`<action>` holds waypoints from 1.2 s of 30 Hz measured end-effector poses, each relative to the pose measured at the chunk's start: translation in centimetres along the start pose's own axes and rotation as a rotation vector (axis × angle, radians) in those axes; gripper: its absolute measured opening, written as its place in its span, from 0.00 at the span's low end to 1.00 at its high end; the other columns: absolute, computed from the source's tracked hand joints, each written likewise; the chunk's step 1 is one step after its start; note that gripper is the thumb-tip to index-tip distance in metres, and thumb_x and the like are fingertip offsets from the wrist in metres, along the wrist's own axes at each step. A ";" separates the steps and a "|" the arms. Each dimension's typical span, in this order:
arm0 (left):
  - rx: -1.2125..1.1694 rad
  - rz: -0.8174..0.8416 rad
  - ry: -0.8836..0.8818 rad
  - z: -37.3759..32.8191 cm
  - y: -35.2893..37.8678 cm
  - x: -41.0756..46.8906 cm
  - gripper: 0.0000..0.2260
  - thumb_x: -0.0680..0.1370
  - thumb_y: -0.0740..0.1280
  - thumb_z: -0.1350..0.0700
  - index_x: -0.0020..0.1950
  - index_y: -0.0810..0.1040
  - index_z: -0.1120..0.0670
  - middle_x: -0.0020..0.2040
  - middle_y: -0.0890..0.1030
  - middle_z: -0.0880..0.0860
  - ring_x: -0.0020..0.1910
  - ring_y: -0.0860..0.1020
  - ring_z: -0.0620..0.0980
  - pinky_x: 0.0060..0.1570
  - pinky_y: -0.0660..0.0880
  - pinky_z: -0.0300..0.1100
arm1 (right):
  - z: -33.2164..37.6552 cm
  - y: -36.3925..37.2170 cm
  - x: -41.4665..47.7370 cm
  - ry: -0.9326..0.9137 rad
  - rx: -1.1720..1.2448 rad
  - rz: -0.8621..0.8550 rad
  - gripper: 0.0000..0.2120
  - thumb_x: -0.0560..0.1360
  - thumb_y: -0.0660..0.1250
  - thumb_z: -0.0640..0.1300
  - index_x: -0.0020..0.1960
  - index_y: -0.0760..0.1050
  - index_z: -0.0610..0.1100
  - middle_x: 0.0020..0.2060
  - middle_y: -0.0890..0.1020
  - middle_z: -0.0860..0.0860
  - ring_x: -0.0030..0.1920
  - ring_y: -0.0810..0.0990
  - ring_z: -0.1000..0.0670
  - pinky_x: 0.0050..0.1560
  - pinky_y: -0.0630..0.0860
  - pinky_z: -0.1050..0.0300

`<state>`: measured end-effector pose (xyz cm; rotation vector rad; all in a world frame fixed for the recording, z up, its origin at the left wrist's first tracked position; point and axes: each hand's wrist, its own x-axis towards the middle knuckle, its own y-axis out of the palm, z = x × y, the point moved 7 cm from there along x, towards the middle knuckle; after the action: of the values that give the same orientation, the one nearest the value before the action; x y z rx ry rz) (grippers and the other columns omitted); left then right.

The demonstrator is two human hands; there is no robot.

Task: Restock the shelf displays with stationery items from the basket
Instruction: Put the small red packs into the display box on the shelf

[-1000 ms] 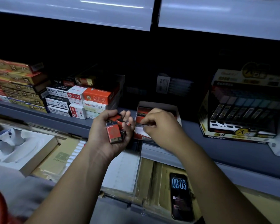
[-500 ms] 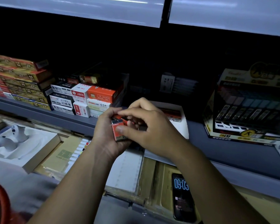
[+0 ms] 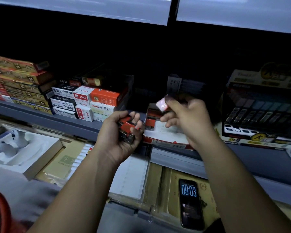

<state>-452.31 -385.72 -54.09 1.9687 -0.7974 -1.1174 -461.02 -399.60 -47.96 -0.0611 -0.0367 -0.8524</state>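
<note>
Here, in the head view, the right hand (image 3: 188,118) pinches one small red pack (image 3: 162,105) between thumb and fingertips. The pack is tilted and blurred, just above the open tray (image 3: 165,140) on the shelf (image 3: 71,125). The tray lies directly below and slightly left of that pack, so the right hand is the nearer one. The left hand (image 3: 114,142), palm up just left of the tray, curls round the spare packs (image 3: 126,128). Stocked packs (image 3: 149,122) stand in the tray's back-left corner, and the free space looks to be beside them.

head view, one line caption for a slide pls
Right hand pinches one small red pack near the open display box; left hand holds more packs.
</note>
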 end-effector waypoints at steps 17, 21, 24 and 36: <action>0.018 0.008 0.060 -0.9 -0.3 -0.5 0.09 0.79 0.66 0.51 0.51 0.78 0.57 0.43 0.82 0.55 0.38 0.77 0.48 0.20 0.71 0.32 | -3.5 0.0 1.2 0.064 -0.578 0.055 0.17 0.66 0.82 0.42 0.52 0.82 0.43 0.47 0.83 0.48 0.45 0.83 0.51 0.38 0.81 0.60; 0.034 0.049 0.063 -0.9 -0.1 -0.6 0.09 0.80 0.65 0.51 0.49 0.78 0.56 0.41 0.81 0.54 0.35 0.76 0.47 0.19 0.68 0.30 | -3.5 0.0 0.9 0.025 -0.702 0.110 0.20 0.69 0.80 0.40 0.59 0.82 0.43 0.48 0.82 0.51 0.42 0.80 0.57 0.35 0.73 0.69; 0.009 0.117 0.036 -0.7 0.3 -0.7 0.09 0.80 0.64 0.51 0.50 0.77 0.56 0.42 0.80 0.53 0.34 0.75 0.47 0.19 0.67 0.30 | -3.1 0.7 0.8 -0.079 -0.774 0.079 0.18 0.70 0.79 0.43 0.59 0.82 0.45 0.46 0.81 0.53 0.44 0.79 0.57 0.42 0.73 0.67; -0.116 0.340 -0.067 -0.6 1.6 -0.9 0.12 0.80 0.64 0.49 0.52 0.78 0.57 0.46 0.81 0.53 0.33 0.77 0.46 0.16 0.67 0.30 | -0.7 3.7 -1.1 -0.347 -0.406 0.328 0.06 0.76 0.74 0.41 0.48 0.82 0.52 0.44 0.83 0.49 0.46 0.80 0.44 0.46 0.78 0.56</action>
<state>-452.40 -385.75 -52.16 1.6317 -1.0346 -1.0050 -458.94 -396.44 -48.91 -0.5814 -0.1749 -0.5032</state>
